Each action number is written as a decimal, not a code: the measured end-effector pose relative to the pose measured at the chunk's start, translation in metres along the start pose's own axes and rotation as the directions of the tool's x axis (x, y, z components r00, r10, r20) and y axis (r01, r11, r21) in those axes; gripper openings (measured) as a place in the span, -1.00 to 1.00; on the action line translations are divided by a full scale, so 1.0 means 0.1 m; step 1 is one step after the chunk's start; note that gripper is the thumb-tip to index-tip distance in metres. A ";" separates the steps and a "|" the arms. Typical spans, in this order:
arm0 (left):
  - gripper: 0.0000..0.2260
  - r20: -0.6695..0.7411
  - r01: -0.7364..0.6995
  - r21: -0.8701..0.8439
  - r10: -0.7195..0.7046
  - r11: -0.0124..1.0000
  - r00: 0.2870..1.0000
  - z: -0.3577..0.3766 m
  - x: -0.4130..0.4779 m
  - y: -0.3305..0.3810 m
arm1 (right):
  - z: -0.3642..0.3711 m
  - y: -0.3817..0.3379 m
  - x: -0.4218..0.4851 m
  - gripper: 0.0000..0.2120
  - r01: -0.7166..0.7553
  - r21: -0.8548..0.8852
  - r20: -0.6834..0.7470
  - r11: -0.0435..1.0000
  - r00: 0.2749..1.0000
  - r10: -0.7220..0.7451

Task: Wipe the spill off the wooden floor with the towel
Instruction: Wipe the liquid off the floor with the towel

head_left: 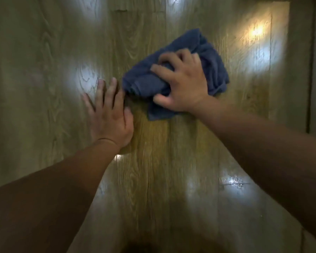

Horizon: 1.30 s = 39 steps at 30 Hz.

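Towel (144, 83) bunched in grip of right hand (182, 84), underside hidden; left hand (109, 115) flat on blurred floor (44, 79).

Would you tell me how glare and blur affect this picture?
Head view: white glare patches on the wooden floor; edges blurred, dark, bent by the wide angle; towel, left hand and right hand fairly sharp at centre.

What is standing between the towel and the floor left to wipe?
Only the left hand, flat on the wooden floor just left of the towel; a leftward sweep would likely meet it. The right hand grips the towel directly.
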<state>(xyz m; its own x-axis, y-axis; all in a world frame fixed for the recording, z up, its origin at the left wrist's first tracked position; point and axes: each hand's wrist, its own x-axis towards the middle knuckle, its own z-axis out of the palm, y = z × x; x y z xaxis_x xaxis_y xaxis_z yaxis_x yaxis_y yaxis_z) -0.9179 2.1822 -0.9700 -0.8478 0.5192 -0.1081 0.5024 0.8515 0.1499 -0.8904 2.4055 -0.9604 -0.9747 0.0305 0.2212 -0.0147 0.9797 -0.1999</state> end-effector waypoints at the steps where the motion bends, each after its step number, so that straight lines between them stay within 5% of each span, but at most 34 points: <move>1: -0.47 -0.011 0.005 -0.003 -0.005 1.000 1.000 -0.01 0.00 0.01 | 0.06 0.01 0.18 -0.45 -0.097 -0.043 -0.038 0.994 0.995 0.096; 4: -0.49 -0.010 0.002 -0.037 -0.002 0.999 1.000 0.00 -0.01 0.00 | 0.12 -0.41 0.05 -0.44 -0.452 0.005 -0.097 0.892 0.888 0.450; 6: -0.46 0.005 -0.022 -0.059 0.022 0.998 1.000 0.02 0.02 -0.04 | 0.04 -0.93 -0.64 -0.45 -0.524 0.103 -0.038 0.846 0.847 0.530; 10: -0.54 -0.020 0.002 -0.128 -0.005 0.992 1.000 0.03 0.01 -0.05 | -0.31 -1.61 -2.01 -0.49 -0.270 0.166 0.132 0.948 0.959 0.250; 13: -0.56 -0.038 -0.008 -0.130 0.003 0.992 0.999 0.04 0.00 -0.03 | -0.21 -1.16 -1.64 -0.54 -0.066 0.162 0.113 0.985 0.992 0.048; 19: -0.58 -0.058 -0.027 -0.126 0.020 0.992 0.998 0.08 0.01 -0.06 | -0.04 -0.51 -0.57 -0.51 -0.016 0.082 0.020 0.997 1.000 0.014; 24: -0.55 -0.067 -0.022 -0.147 0.012 0.989 0.998 0.07 0.00 -0.04 | -0.09 -0.94 -1.35 -0.53 -0.369 0.091 0.015 0.925 0.929 0.369; 28: -0.55 -0.069 -0.010 -0.129 0.001 0.992 0.998 0.03 -0.02 -0.01 | -0.34 -0.64 -2.00 -0.51 -0.020 0.095 0.051 0.995 0.999 0.015; 30: -0.55 -0.074 -0.011 -0.120 0.002 0.993 0.997 0.04 -0.01 0.00 | -0.31 -0.17 -1.76 -0.47 0.041 0.028 0.035 0.999 0.998 -0.042; 34: -0.54 -0.028 0.018 -0.080 -0.020 0.997 0.999 0.02 -0.02 0.00 | -0.27 0.52 -0.89 -0.40 -0.478 -0.173 -0.115 0.861 0.878 0.464; 36: -0.53 0.017 0.013 0.003 -0.013 1.000 1.000 -0.05 -0.07 0.08 | -0.33 0.40 -0.95 -0.41 -0.549 -0.161 -0.118 0.820 0.836 0.536; 39: -0.59 -0.015 -0.207 -0.078 0.207 0.975 0.978 -0.10 -0.20 0.60 | -0.43 -0.03 -1.81 -0.44 -0.518 -0.020 -0.060 0.855 0.854 0.516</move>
<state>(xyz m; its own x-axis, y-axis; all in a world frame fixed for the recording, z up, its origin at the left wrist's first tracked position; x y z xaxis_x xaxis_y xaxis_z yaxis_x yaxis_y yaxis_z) -0.8722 2.2223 -0.9487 -0.7280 0.6829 -0.0605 0.6523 0.7172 0.2453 -0.7042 2.4058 -0.9584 -0.8269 0.5438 0.1434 0.4971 0.8259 -0.2661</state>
